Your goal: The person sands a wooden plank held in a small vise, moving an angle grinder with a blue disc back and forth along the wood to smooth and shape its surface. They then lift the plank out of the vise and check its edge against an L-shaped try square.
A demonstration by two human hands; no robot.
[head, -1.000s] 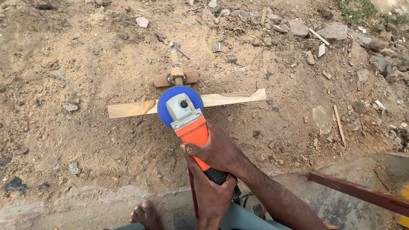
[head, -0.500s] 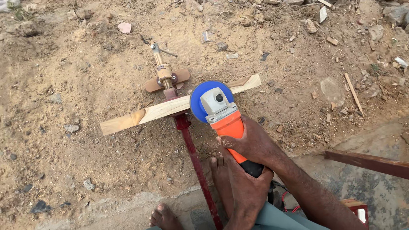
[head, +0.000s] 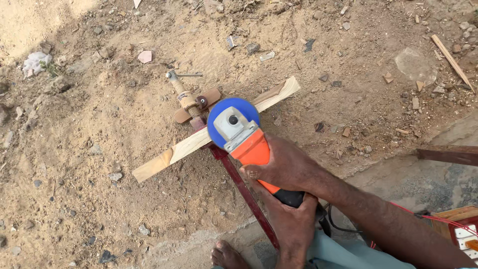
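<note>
Orange angle grinder with blue round guard (head: 239,130): over pale wooden strip (head: 169,153), beside rusty screw clamp (head: 188,99) on clamp bar. Right hand (head: 286,167) closed on body; left hand (head: 294,219) closed on rear grip. Risk: kickback if disc binds near clamp; bare foot (head: 226,255) below clamp exposed.

Sunlit sandy ground (head: 99,199) with scattered stones, wood chips, a concrete edge (head: 413,174) at right

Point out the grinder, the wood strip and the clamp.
grinder (head: 251,147), head view, orange body.
wood strip (head: 169,155), head view, left half.
clamp (head: 186,98), head view, threaded screw.
</note>
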